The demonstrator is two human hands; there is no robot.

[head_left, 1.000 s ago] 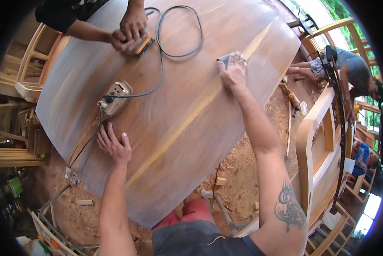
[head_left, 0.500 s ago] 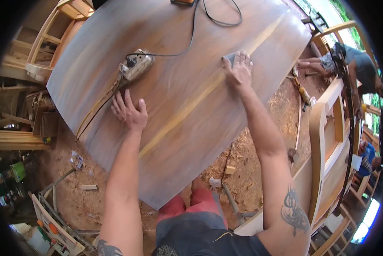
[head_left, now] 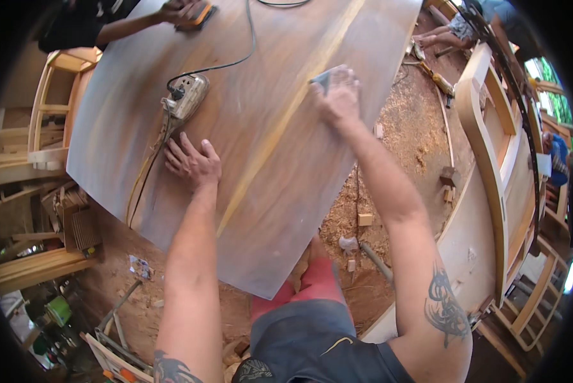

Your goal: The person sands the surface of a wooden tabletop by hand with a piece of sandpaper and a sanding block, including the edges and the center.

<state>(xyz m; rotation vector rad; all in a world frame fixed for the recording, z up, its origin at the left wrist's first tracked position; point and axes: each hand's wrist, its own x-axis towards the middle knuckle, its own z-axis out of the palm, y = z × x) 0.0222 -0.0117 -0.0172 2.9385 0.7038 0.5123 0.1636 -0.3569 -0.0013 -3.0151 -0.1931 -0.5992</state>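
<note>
Since the previous head picture, the right grip (head_left: 339, 97) has shifted off the yellow streak (head_left: 286, 115) toward its right side, a co-worker's hand (head_left: 179, 9) has come into sight far beyond the left grip (head_left: 195, 164), and more of the orange and black sander (head_left: 199, 14) at that hand shows.

In the head view, the right grip is closed over a grey pad (head_left: 321, 80), thumb at the left and fingers across the top, holding it against the wooden worktop (head_left: 286, 191); one corner pokes out left of the fingers. Left of it and nearer the body, the left grip is empty, fingers spread and resting on the worktop. Just beyond those fingers lies a grimy whitish outlet box (head_left: 189, 105) with a dark plug (head_left: 177, 93) in it; a dark cable (head_left: 234, 62) curves away from there. The yellow streak runs diagonally between both grips. Right of the right grip, past the worktop's edge, a yellow power tool (head_left: 441, 82) lies on the floor (head_left: 404, 166); farther right is a curved wooden frame (head_left: 475, 118).
</note>
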